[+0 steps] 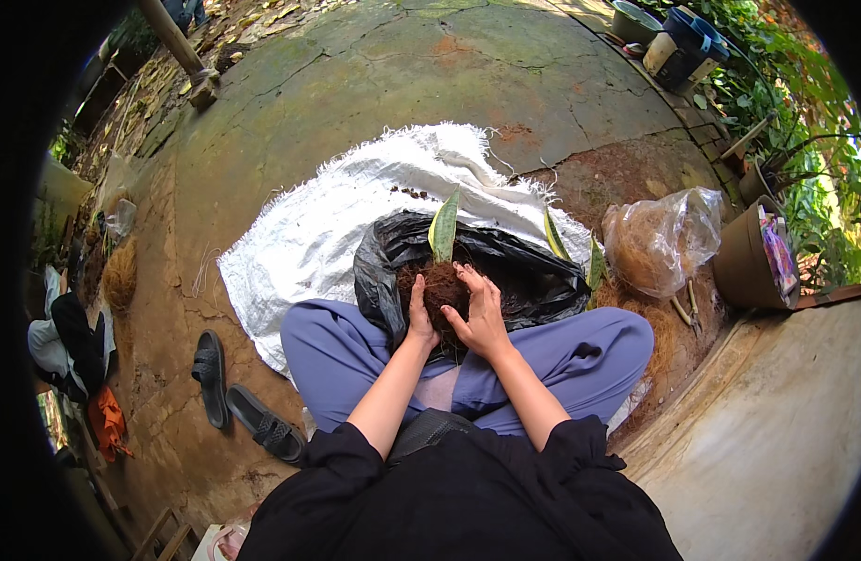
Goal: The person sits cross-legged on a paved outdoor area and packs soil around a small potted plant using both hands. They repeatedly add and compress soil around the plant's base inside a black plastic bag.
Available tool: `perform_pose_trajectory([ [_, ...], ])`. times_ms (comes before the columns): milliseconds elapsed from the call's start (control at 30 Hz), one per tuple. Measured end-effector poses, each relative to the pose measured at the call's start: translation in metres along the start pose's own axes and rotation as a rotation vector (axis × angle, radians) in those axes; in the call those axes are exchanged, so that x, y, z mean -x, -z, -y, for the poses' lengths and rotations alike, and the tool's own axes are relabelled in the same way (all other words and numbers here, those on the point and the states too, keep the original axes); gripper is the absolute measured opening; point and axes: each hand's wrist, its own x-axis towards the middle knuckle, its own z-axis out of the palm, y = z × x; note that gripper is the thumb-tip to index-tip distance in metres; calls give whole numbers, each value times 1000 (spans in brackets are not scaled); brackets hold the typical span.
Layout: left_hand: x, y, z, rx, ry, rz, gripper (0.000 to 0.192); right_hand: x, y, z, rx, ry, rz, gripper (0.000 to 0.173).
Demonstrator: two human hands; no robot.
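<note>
Between my two palms is a round ball of dark brown soil and fibre (441, 284), with a snake plant leaf (443, 228) standing upright from its top. My left hand (419, 312) presses the ball's left side. On its right side lies my right hand (478, 312), fingers spread and soiled. The ball is over an opened black plastic bag (536, 263) with dark material inside, in front of my crossed legs. A white woven sack (318, 231) is spread beneath the bag. More snake plant leaves (555, 237) stick up at the bag's right edge.
To the right are a clear plastic bag of coconut fibre (658, 242), pliers or cutters (688, 308) and a brown pot (739, 263). Black sandals (209, 379) lie at the left, with a fibre clump (119, 273) farther off. Buckets (683, 52) stand at the upper right.
</note>
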Motion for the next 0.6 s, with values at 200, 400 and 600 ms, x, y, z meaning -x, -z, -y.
perform_pose_trajectory([
  [200,-2,9,5,-19,40,-20,56,0,0,-1,144,-14,171,67],
  [400,-3,12,4,94,101,40,54,1,0,-4,23,-42,122,70],
  [600,3,9,-2,86,160,144,56,0,-2,-13,-132,-216,77,81],
])
